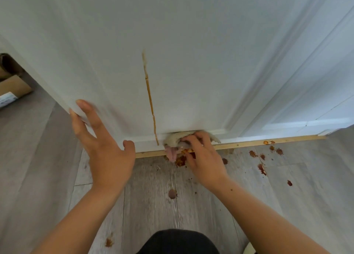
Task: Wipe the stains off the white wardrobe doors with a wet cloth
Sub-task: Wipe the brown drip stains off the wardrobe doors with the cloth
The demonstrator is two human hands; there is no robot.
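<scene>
The white wardrobe door [191,62] fills the upper view. A long orange-brown drip stain [150,100] runs down it to the bottom moulding. My right hand [205,162] grips a crumpled pale cloth [175,140] with a pink patch, pressed against the door's bottom edge just right of the stain's lower end. My left hand [101,144] is spread with straight fingers, its fingertips touching the door's lower left edge.
Red-brown splatters [254,154] dot the grey wood floor [57,177] below the door, along a wooden strip [268,141]. A cardboard box [13,87] lies at the left. A second white panelled door [316,100] stands at the right. My dark-clothed knee [178,242] is at the bottom.
</scene>
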